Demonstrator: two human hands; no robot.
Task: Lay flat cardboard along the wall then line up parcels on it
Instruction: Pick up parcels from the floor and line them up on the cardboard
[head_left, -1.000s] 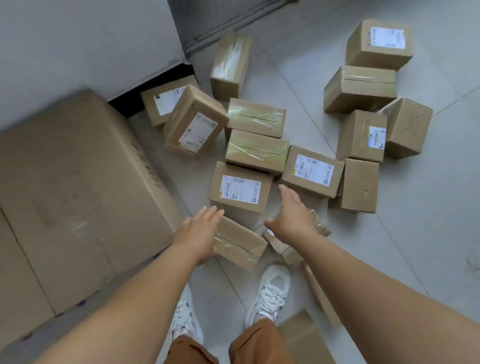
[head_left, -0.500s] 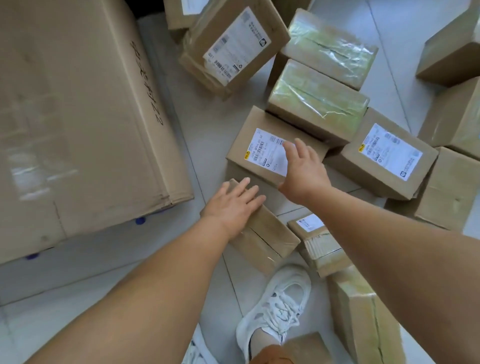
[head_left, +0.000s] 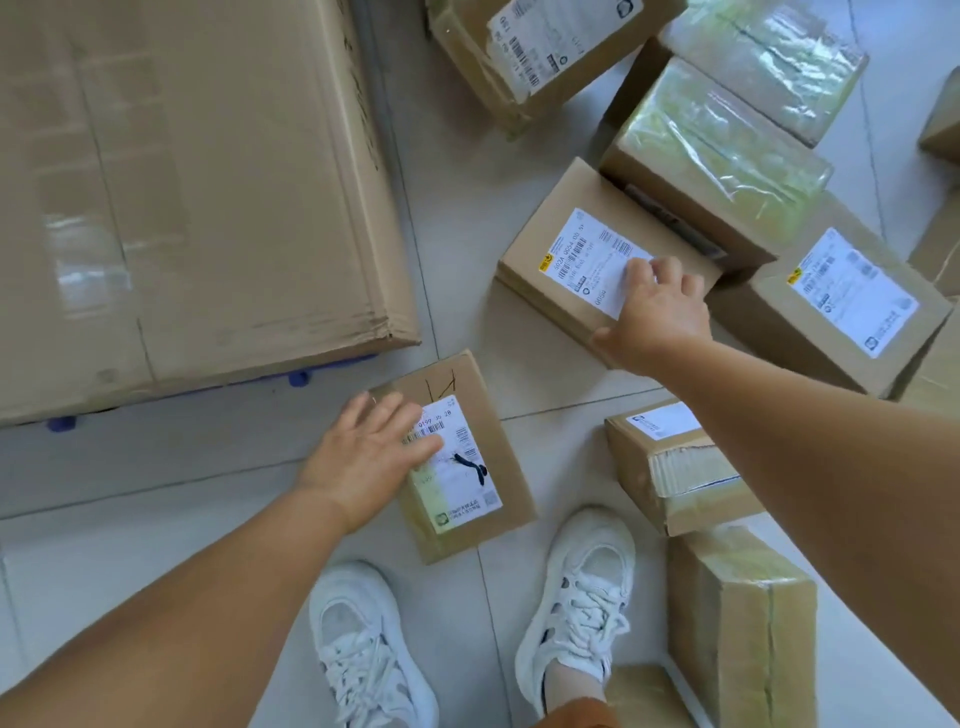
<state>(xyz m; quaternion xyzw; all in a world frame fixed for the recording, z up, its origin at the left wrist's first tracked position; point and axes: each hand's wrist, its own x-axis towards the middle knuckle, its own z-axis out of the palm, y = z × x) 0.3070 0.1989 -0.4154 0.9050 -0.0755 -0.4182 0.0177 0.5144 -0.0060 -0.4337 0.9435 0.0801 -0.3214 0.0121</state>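
Cardboard sheet: the flat cardboard (head_left: 182, 197) is laid on the tiled floor (head_left: 452, 218) at upper left; the wall is out of view now, so its line along it cannot be checked.
Change in view: compared with a second ago, the head has been lowered towards the parcels, and both hands have been brought down from mid-air onto boxes.
Left hand: the left hand (head_left: 363, 457) is laid with fingers spread and straight on the near parcel (head_left: 467, 467), just below the sheet's corner; nothing is gripped.
Near parcel: half a second ago its plain taped face was seen tilted; now it lies label-up, so it appears to have been turned over.
Right hand: the right hand (head_left: 657, 312) is curled over the edge of the labelled parcel (head_left: 582, 260), thumb at its near side, gripping it.
Other parcels: several more, including a film-wrapped box (head_left: 717, 150), are scattered to the right, off the cardboard.
Meaning for task: no parcel is seen on the sheet; two seem about to be lifted across as the first of the row.
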